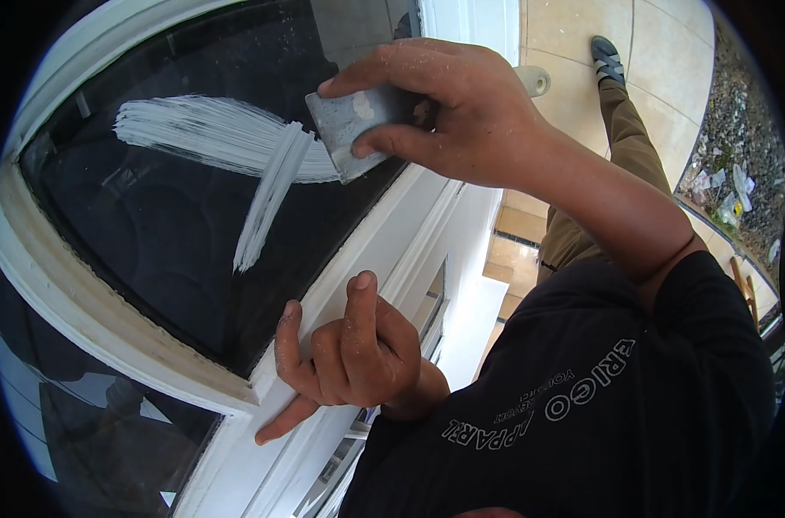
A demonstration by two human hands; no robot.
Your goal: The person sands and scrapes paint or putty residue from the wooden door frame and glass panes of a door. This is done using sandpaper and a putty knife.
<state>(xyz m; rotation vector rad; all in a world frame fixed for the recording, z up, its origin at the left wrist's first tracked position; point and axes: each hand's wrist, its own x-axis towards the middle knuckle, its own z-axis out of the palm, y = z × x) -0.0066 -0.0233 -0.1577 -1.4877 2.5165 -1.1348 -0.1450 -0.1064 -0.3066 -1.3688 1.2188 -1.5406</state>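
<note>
Scraper blade (351, 129) sits flat against the dark glass pane (159, 233), and every place below we give relative to that pane. Nearest to us, below the pane's lower edge, our left hand (349, 358) rests on the white window frame (263, 406), its fingers partly curled with one fingertip stretched down along the frame; its grip holds nothing. Our black shirt (582, 406) fills the space to the right of the frame. Farther up, at the pane's upper right corner, our right hand (449, 108) has its grip closed on the scraper blade, thumb beneath and fingers over the top. The blade's long axis runs roughly crosswise to the arm, and its free edge points left, toward the pane's middle. Just left of that edge, two white paste smears (228, 142) cross on the glass, one broad and nearly level, one narrow and slanting down. Beyond the pane, far past the frame, lie beige floor tiles (660, 52) and our sandalled foot (608, 59).
</note>
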